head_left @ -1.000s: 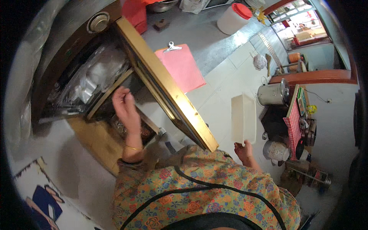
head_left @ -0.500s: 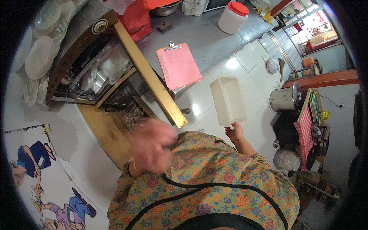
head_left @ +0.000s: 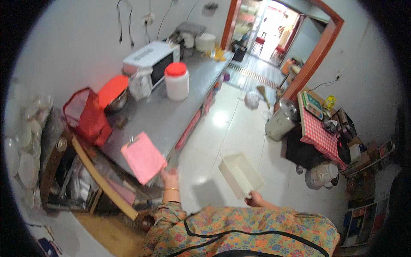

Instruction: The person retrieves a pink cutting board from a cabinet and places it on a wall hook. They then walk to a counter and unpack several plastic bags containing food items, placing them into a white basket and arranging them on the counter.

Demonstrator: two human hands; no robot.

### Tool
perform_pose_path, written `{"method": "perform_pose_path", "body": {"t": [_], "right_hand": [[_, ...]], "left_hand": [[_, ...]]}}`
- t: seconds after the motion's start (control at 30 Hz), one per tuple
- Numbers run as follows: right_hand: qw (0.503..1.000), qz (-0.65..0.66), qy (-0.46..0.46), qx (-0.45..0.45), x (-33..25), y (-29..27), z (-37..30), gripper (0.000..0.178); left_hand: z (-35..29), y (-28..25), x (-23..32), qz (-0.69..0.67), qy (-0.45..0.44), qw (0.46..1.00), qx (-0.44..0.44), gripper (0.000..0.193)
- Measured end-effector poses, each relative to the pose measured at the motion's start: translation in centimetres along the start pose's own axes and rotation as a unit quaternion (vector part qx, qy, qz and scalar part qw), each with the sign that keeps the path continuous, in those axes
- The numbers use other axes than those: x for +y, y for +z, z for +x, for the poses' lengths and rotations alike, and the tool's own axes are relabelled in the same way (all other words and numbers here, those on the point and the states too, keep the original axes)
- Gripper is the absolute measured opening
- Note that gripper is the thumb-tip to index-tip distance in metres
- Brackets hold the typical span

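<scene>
Nearest is the person's floral-print jacket (head_left: 257, 225) with black piping. The right hand (head_left: 255, 198) grips the near end of a rectangular off-white plastic bin (head_left: 240, 174), which is tilted, its open side up, over the tiled floor (head_left: 214, 141). The left hand (head_left: 170, 177), with a gold bracelet (head_left: 172, 189) at the wrist, reaches to the lower corner of a pink clipboard (head_left: 144, 158); I cannot tell whether its fingers are closed on the edge or only beside it. Any writing on the clipboard is too small to make out. Left of that hand, a cabinet door with a gold-coloured edge (head_left: 105, 182) stands open.

The clipboard lies at the near end of a grey metal tabletop (head_left: 171, 118). Beyond it are a red tote bag (head_left: 90, 122) and a white plastic jar (head_left: 177, 85) with a red screw lid. Behind the jar, a white microwave (head_left: 150, 58) carries dark printed marks, too blurred to read.

Across the floor, a lidded metal pot (head_left: 279, 124) stands beside a red-and-white checked cloth (head_left: 319, 139); a green-and-white printed box (head_left: 314, 106) lies there, its lettering too small to read. Farthest off, a reddish-brown doorway frame (head_left: 295, 85) opens onto a bright space.
</scene>
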State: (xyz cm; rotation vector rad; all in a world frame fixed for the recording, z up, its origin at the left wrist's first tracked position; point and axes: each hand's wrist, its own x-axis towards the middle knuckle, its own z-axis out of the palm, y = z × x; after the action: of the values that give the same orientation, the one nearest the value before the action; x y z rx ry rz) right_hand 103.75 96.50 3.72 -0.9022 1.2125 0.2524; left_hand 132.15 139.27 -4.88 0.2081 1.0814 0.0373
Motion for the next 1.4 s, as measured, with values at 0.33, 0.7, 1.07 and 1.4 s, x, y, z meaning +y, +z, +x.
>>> {"method": "perform_pose_path", "body": {"t": [0.33,0.7,1.07,1.4], "right_hand": [[0.778,-0.580,-0.195,0.140,-0.7,-20.7,5.7,0.041],[0.667,-0.702,-0.215,0.128,-2.4,-20.4,8.7,0.051],[0.943,0.221,-0.009,-0.249,-11.0,7.1,-2.2,0.047],[0.911,0.148,0.009,-0.385,-13.9,11.0,-8.9,0.055]], "left_hand": [[9.5,-2.9,2.3,0.043,0.070,0.997,-0.012,0.044],[-3.5,-5.8,1.9,0.084,0.083,0.974,-0.191,0.042],[-27.9,-1.2,-3.2,0.573,0.601,0.437,-0.347,0.053],[-32.8,-2.4,-3.2,0.618,0.633,0.164,-0.436,0.048]]}}
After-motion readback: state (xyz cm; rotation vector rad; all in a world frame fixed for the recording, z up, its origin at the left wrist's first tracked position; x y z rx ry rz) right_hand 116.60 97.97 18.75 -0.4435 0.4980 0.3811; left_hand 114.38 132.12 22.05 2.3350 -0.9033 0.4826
